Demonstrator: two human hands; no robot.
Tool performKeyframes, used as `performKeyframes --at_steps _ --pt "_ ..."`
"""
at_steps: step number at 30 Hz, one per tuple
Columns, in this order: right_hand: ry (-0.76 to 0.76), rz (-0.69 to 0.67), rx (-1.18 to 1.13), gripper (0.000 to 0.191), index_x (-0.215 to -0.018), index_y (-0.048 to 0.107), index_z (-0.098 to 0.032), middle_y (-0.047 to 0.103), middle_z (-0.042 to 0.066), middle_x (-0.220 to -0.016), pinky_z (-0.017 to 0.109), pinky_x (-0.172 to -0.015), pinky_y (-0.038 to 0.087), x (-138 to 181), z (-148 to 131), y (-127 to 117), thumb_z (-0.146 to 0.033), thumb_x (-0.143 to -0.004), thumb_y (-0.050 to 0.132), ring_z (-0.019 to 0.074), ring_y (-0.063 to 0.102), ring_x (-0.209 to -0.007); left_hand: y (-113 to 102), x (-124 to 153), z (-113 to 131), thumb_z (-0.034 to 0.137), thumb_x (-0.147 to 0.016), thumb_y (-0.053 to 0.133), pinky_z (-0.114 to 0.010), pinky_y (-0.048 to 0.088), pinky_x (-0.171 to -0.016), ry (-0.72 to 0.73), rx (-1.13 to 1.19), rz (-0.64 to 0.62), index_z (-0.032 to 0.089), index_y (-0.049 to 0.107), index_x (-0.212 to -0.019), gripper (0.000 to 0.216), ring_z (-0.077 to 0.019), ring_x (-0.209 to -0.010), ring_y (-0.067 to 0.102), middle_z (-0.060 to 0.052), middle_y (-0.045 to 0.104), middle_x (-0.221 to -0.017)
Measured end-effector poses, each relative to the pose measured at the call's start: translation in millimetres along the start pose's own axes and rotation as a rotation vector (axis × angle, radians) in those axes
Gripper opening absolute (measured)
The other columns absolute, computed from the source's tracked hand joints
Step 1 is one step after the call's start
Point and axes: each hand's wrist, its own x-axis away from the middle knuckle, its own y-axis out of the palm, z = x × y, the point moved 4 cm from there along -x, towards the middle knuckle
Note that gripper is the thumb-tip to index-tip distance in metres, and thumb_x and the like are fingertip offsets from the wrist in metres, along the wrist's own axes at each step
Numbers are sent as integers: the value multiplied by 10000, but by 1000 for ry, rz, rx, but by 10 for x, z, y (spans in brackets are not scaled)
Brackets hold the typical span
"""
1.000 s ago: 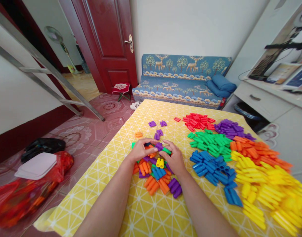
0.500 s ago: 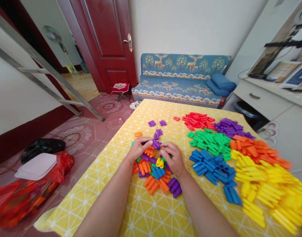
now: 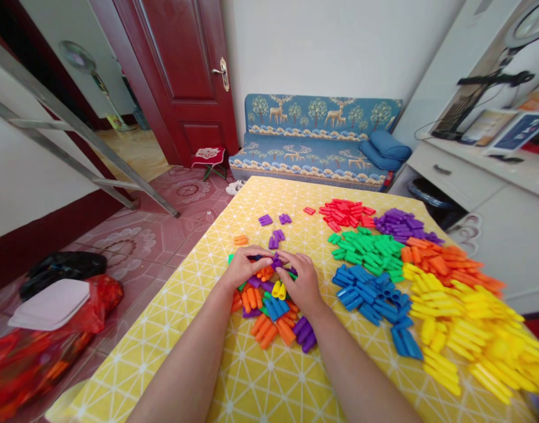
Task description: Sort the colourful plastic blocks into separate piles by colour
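Head view: your left hand (image 3: 245, 267) and right hand (image 3: 301, 282) lie side by side on the far edge of the mixed heap (image 3: 273, 311), which sits on the yellow-clothed desk (image 3: 269, 382) just in front of you. Both hands are narrowed, fingers curled down, and their fingertips almost meet around a purple piece (image 3: 276, 262). The knuckles hide the grip, so I cannot tell which hand has hold of it, or whether both do.

To your right lie heaps of a single colour: red (image 3: 344, 212), purple (image 3: 399, 223), green (image 3: 366, 249), orange (image 3: 445, 264), blue (image 3: 375, 294) and yellow (image 3: 472, 329). From that, the step in hand looks like picking one piece out of the mixed heap.

The next move calls for a clean lift. Orange and yellow pieces touch the purple one, so raise it straight up before you carry it off sideways.
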Motion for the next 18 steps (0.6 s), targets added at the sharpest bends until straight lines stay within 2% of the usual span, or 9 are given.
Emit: performKeyframes --at_steps 4,9,13,16,18 --pt "143 189 -89 285 -1130 625 -226 683 58 -1047 366 -887 467 14 -13 -133 -246 -849 581 198 614 -958 -14 3 -45 449 -812 640 -296 531 -808 -85 -52 30 139 758 -933 353 -229 -870 695 -93 758 -915" --pt "391 377 -336 344 -1138 595 -188 677 74 -991 287 -691 507 -72 169 -425 -342 -830 610 170 637 -822 -24 2 -90 415 -808 650 -299 526 -824 -104 -91 32 140 749 -949 324 -228 -890 692 -93 754 -949" --pt "439 443 -310 392 -1096 614 -169 677 61 -902 275 -644 502 -331 688 -975 -368 -763 671 162 637 -757 -28 -5 -126 400 -814 641 -298 530 -806 -97 -92 39 138 744 -947 311 -221 -873 693 -93 752 -937" --pt "472 436 -145 413 -1106 619 -160 659 47 -811 270 -561 488 -560 1275 -1533 -325 -734 685 151 620 -640 -26 -12 -143 394 -815 640 -296 531 -799 -96 -110 45 145 747 -937 298 -217 -857 692 -90 751 -929" --pt "548 452 -4 383 -1106 616 -121 641 49 -719 283 -540 484 -668 1661 -1907 -259 -751 653 143 597 -559 -23 -16 -153 389 -814 641 -294 532 -791 -100 -115 45 147 747 -932 289 -216 -853 692 -88 752 -927"
